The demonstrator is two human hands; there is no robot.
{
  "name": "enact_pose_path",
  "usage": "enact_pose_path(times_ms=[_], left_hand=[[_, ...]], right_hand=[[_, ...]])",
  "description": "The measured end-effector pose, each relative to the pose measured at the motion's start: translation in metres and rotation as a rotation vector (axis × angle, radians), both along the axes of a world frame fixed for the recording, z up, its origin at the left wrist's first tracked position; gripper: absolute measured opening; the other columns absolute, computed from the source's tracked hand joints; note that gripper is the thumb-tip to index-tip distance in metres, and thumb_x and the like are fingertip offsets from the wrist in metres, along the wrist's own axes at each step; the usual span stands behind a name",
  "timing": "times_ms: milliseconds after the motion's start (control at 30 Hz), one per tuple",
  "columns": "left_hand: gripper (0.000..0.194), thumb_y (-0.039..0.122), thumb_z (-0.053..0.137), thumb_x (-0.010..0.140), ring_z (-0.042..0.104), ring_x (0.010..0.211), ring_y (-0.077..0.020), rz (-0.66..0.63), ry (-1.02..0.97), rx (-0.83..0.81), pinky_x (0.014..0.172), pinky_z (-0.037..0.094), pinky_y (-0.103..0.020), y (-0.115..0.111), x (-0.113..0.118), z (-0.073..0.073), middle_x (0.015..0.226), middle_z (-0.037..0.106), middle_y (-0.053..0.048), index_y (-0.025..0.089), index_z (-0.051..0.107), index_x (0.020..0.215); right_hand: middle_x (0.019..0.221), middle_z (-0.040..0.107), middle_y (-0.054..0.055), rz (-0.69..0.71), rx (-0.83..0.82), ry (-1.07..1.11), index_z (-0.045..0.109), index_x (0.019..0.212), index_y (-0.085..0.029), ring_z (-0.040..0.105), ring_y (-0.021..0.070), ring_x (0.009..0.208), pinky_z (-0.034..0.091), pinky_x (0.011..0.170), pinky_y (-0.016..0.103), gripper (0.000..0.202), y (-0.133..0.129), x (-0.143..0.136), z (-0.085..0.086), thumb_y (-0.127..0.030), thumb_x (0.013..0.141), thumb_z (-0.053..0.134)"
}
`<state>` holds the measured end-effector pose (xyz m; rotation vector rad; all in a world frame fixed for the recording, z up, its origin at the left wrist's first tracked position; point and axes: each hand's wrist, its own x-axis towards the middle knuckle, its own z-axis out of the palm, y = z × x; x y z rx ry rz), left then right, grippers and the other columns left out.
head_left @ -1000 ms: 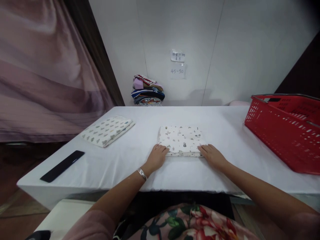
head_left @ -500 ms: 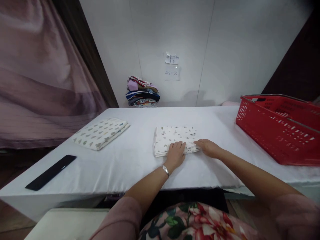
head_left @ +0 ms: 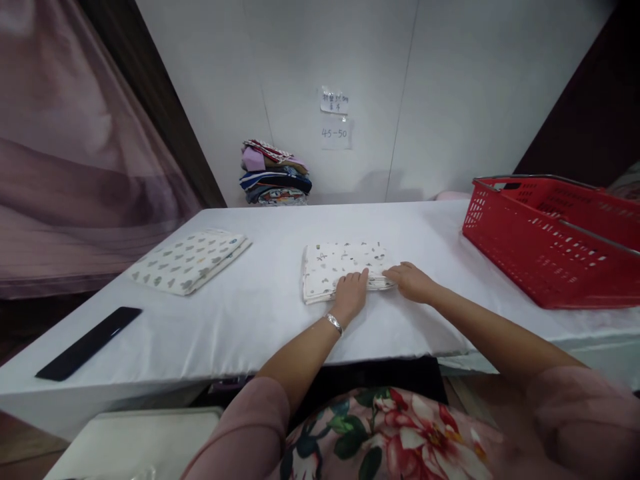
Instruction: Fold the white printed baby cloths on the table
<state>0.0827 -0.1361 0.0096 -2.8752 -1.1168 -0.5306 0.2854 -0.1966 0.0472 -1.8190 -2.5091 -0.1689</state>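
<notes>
A thin printed cloth [head_left: 333, 265], folded into a layered rectangle, lies mid-dial on the smooth white table [head_left: 235, 327]. The right hand [head_left: 413, 281] pinches its four-o'clock corner; the left hand [head_left: 351, 295] curls over six o'clock, its grip unclear. A perforated red basket [head_left: 530, 250] stands at three.

The centre folded cloth [head_left: 337, 257] is white with small scattered grey motifs, the left folded cloth [head_left: 187, 260] white with grey cloud-like shapes, the tablecloth [head_left: 250, 327] white, the shopping basket [head_left: 540, 250] red, and the garment [head_left: 430, 440] pink with red flowers.
</notes>
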Motion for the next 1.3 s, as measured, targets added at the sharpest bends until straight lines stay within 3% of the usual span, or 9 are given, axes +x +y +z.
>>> enact_pose_path(times_ms=[100,167,333,533,700,833,1100,1200,1300], left_hand=[[0.048,0.013,0.034,0.087,0.052,0.098,-0.0216,0.012,0.006,0.005,0.081,0.037,-0.035,0.000,-0.001,0.003,0.107,0.059,-0.010,0.016,0.033,0.135],[0.047,0.014,0.036,0.087,0.053,0.098,-0.0211,0.022,0.002,0.013,0.081,0.037,-0.034,0.000,-0.001,0.006,0.107,0.059,-0.010,0.016,0.033,0.134],[0.048,0.016,0.040,0.086,0.055,0.097,-0.0205,0.046,-0.006,-0.001,0.081,0.038,-0.033,-0.002,-0.002,0.013,0.105,0.061,-0.010,0.016,0.034,0.134],[0.049,0.013,0.041,0.085,0.056,0.093,-0.0209,0.026,-0.036,0.053,0.077,0.039,-0.033,-0.001,-0.004,0.006,0.099,0.061,-0.008,0.015,0.034,0.133],[0.052,0.007,0.039,0.083,0.052,0.097,-0.0217,0.005,-0.046,0.139,0.080,0.037,-0.035,0.002,-0.008,-0.011,0.107,0.057,-0.010,0.013,0.034,0.134],[0.054,0.003,0.039,0.081,0.049,0.098,-0.0227,0.049,-0.067,0.179,0.085,0.035,-0.038,0.006,-0.027,-0.014,0.109,0.056,-0.011,0.012,0.036,0.133],[0.053,0.003,0.041,0.078,0.048,0.102,-0.0241,0.190,-0.027,0.215,0.091,0.033,-0.042,0.019,-0.097,-0.007,0.107,0.057,-0.011,0.015,0.044,0.129],[0.055,0.007,0.045,0.076,0.047,0.106,-0.0242,0.159,-0.007,0.207,0.096,0.030,-0.044,0.019,-0.106,-0.004,0.113,0.056,-0.010,0.015,0.043,0.129],[0.058,0.010,0.050,0.074,0.046,0.109,-0.0245,0.097,-0.023,0.200,0.099,0.028,-0.044,0.016,-0.097,-0.002,0.118,0.054,-0.010,0.016,0.042,0.130]], right_hand=[[0.121,0.057,0.011,0.019,0.209,-0.043,0.043,0.133,-0.019,0.045,0.0259,0.117,0.021,0.103,0.053,0.061,-0.011,-0.016,-0.012,-0.002,0.074,0.040],[0.125,0.054,0.014,0.028,0.303,-0.044,0.037,0.137,-0.016,0.041,0.0276,0.120,0.020,0.103,0.054,0.064,-0.015,-0.031,-0.020,-0.004,0.074,0.042],[0.118,0.056,0.014,-0.087,0.370,-0.028,0.030,0.140,-0.015,0.046,0.0260,0.110,0.023,0.101,0.051,0.060,-0.009,-0.055,-0.035,-0.007,0.081,0.041],[0.101,0.061,0.012,-0.109,0.359,-0.045,0.033,0.138,-0.013,0.053,0.0233,0.091,0.034,0.086,0.039,0.057,0.003,-0.040,-0.039,-0.003,0.082,0.038],[0.105,0.061,0.014,-0.089,0.317,-0.036,0.043,0.130,-0.012,0.053,0.0234,0.092,0.037,0.078,0.036,0.047,0.003,-0.031,-0.034,-0.005,0.083,0.037],[0.107,0.061,0.013,-0.087,0.286,-0.019,0.050,0.122,-0.013,0.053,0.0232,0.095,0.037,0.080,0.036,0.043,0.003,-0.032,-0.027,-0.004,0.081,0.037],[0.108,0.062,0.010,-0.088,0.279,0.007,0.053,0.116,-0.017,0.054,0.0218,0.096,0.037,0.082,0.035,0.048,0.001,-0.032,-0.027,0.000,0.074,0.037],[0.109,0.062,0.010,-0.092,0.266,0.034,0.053,0.115,-0.018,0.054,0.0225,0.097,0.037,0.083,0.036,0.047,0.003,-0.031,-0.028,-0.001,0.074,0.039],[0.109,0.062,0.007,-0.109,0.249,0.075,0.053,0.115,-0.020,0.054,0.0217,0.100,0.038,0.083,0.035,0.048,0.004,-0.029,-0.025,-0.002,0.072,0.041]])
